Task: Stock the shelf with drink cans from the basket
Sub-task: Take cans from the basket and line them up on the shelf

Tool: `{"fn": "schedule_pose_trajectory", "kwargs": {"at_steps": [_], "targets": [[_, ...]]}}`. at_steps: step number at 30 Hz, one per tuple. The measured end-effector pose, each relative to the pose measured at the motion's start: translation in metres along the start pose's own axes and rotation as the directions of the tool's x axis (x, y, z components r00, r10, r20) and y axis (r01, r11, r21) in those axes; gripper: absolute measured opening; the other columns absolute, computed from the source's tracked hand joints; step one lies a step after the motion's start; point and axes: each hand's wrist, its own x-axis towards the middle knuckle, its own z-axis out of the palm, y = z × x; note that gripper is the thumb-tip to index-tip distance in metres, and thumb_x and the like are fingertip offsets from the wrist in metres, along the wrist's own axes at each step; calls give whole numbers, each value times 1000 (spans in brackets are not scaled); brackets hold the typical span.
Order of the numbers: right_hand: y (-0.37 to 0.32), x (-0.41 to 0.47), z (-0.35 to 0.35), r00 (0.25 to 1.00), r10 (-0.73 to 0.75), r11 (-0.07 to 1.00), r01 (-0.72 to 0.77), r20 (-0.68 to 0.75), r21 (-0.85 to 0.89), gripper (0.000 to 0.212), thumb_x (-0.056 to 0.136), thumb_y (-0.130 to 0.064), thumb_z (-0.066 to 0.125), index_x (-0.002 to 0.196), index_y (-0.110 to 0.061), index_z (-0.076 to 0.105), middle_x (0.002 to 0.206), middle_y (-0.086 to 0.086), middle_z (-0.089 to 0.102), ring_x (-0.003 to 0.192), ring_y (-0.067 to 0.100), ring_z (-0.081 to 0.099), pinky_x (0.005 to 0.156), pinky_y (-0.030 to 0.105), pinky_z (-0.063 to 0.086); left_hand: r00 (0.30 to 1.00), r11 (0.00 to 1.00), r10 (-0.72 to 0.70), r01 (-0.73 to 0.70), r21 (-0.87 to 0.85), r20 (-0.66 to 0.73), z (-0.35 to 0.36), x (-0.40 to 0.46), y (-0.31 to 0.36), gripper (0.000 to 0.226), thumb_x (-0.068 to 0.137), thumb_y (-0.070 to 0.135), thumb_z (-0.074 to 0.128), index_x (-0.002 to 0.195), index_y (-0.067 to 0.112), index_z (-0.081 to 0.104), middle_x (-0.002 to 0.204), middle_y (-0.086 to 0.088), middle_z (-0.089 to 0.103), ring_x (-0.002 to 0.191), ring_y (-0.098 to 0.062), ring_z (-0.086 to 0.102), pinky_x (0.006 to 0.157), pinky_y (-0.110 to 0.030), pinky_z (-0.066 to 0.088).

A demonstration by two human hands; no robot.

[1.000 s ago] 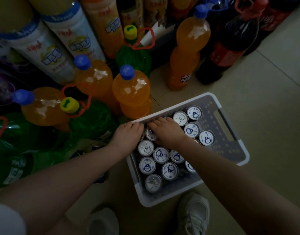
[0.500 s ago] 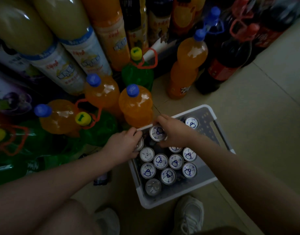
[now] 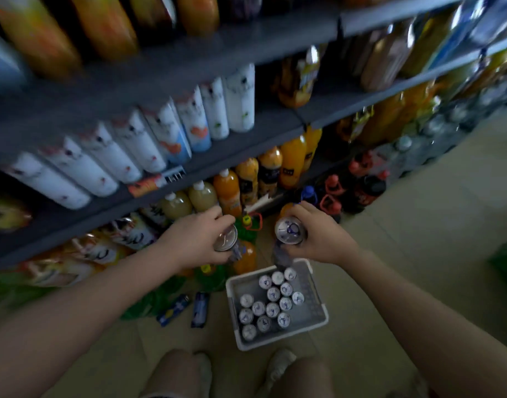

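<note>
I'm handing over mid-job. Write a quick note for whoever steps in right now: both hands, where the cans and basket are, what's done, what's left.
Left hand: grips one drink can, raised above the floor.
Right hand: grips a second can, top facing up, at about the same height.
White basket sits on the floor in front of the feet with about fourteen cans standing in it.
Done: two cans lifted out.
Left: place both on the shelf, then return for the rest.
</note>
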Motion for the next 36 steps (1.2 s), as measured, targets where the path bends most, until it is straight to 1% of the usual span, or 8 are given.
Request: {"fn": "schedule_pose_trajectory", "kwargs": {"at_steps": [7,13,17,21,25,30,34,36], "targets": [[-177,3,-180,958,-272,962,269,-95,-39,46,70,-36,77,104,-16,54,93,-7,45,86,9,48,68,17,36,968,978,-185,163,-133,-172,-215,-145,-13,74,89,49,50,150,29,13,142,5,31,120,-14,45,82,-20,36],[-317,28,-232,897,-417,908,403,-147,-118,48,76,-40,72,107,-11,50,91,6,66,80,21,63,65,37,52,881,942,-336,325,-90,-333,-291,-236,-57,72,86,51,53,146,30,22,134,1,39,113,-18,49,78,-26,43],[-404,33,-241,835,-467,884,451,-291,-123,48,78,-45,69,107,-11,51,90,3,66,79,19,63,65,37,54,815,908,-419,385,-167,-401,-320,-296,-105,70,74,47,70,130,23,35,129,0,49,109,-19,51,79,-29,44],[-498,42,-234,742,-488,867,472,-459,-158,51,77,-50,67,105,-8,59,93,6,68,81,19,64,68,35,54,713,902,-410,410,-136,-569,-351,-354,-153,49,74,52,66,106,20,48,95,2,52,85,-17,48,66,-29,40],[-578,57,-236,674,-476,865,476,-565,-161,51,75,-52,69,96,-6,64,90,9,68,82,20,63,67,34,49,584,926,-344,341,-163,-735,-385,-401,-192,51,64,59,57,90,16,55,76,1,53,76,-21,54,64,-35,48],[-657,63,-264,539,-537,823,505,-649,-261,53,77,-52,66,88,-1,65,77,9,61,74,22,57,52,26,35,477,923,-311,356,-143,-822,-426,-444,-219,50,62,61,56,86,17,52,69,2,50,75,-21,49,62,-31,40],[-717,72,-286,463,-546,785,573,-698,-234,59,76,-54,67,82,5,63,71,13,60,71,24,53,55,23,37,302,915,-297,360,-180,-906,-466,-473,-230,47,71,54,65,91,13,56,65,5,43,72,-22,49,56,-32,37],[-743,80,-292,449,-531,778,595,-719,-202,63,75,-55,67,78,8,62,74,22,63,67,24,54,59,32,41,237,903,-286,391,-178,-928,-487,-483,-237,48,73,54,63,94,11,56,65,4,42,73,-23,49,58,-32,37]]}}
